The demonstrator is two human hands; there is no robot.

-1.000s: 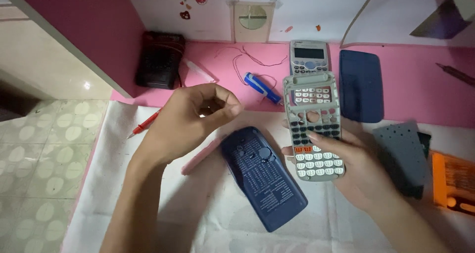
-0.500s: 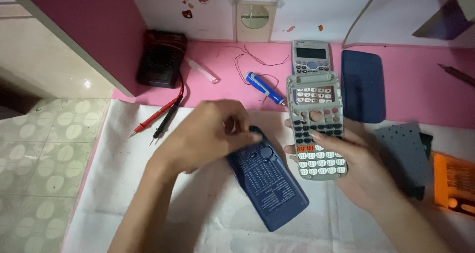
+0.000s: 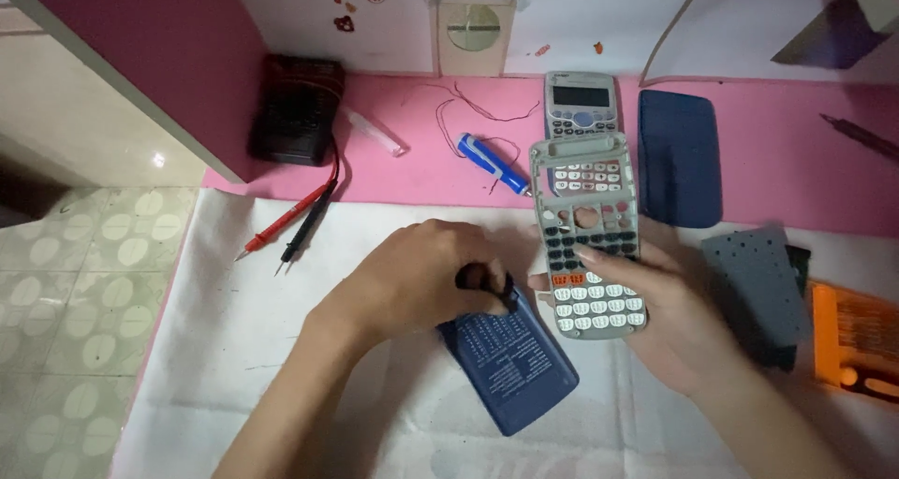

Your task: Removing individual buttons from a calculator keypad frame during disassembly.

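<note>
My right hand holds a grey calculator front panel upright by its lower edge; the panel has dark, orange and white keys and an empty screen window. My left hand is curled, its fingertips pinching a small dark object that I cannot make out. That hand rests over the top end of a dark blue calculator back cover, which lies face down on the white paper between my hands.
On the pink desk lie a whole grey calculator, a blue slide cover, a blue pen-like tool, thin wires, and a black multimeter with red and black probes. A grey keypad mat and an orange case sit at right.
My left hand has moved right and down from the paper's far edge onto the blue back cover, uncovering the probes. The front panel stays in my right hand.
</note>
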